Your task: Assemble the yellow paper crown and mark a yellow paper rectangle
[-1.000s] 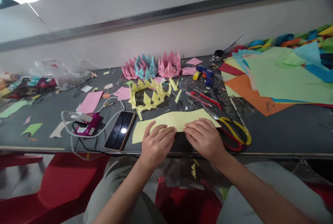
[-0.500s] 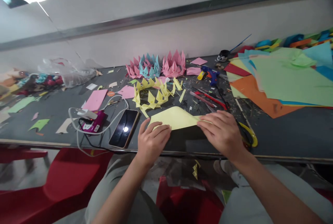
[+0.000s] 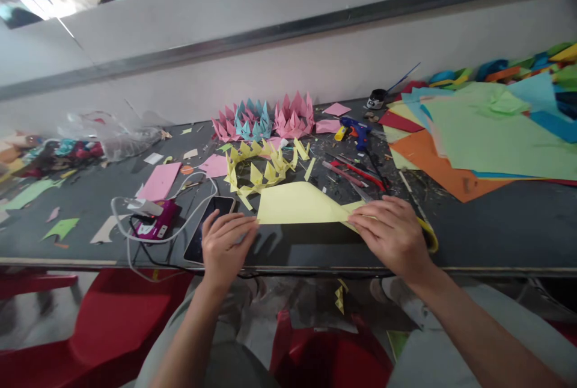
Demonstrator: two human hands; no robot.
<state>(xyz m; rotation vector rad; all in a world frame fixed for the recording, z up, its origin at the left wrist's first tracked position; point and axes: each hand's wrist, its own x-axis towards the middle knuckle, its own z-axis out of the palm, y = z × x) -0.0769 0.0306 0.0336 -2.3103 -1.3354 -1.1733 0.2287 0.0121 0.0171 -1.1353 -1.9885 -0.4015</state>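
A folded sheet of yellow paper [image 3: 297, 204] stretches between my two hands, above the table's front part. My left hand [image 3: 228, 246] pinches its left corner with thumb and fingertips. At the other end, my right hand [image 3: 390, 231] has its fingers closed on the paper's narrower right end. Just behind the sheet stands a yellow paper crown [image 3: 256, 177] with pointed folds around its ring. Under and beside my left hand lies a phone [image 3: 196, 243], partly covered. Yellow-handled scissors [image 3: 430, 236] are mostly hidden behind my right hand.
Pink crowns [image 3: 295, 116] and a blue crown [image 3: 253, 120] stand near the wall. A blue glue gun [image 3: 358, 130] and red-handled tools [image 3: 360, 172] lie right of centre. Coloured sheets [image 3: 505, 135] are piled at right. A purple power adapter [image 3: 157, 222] with cables sits left.
My left hand has slid left along the yellow paper to its corner, partly covering the phone. My right hand keeps its hold. The whole view has shifted slightly.
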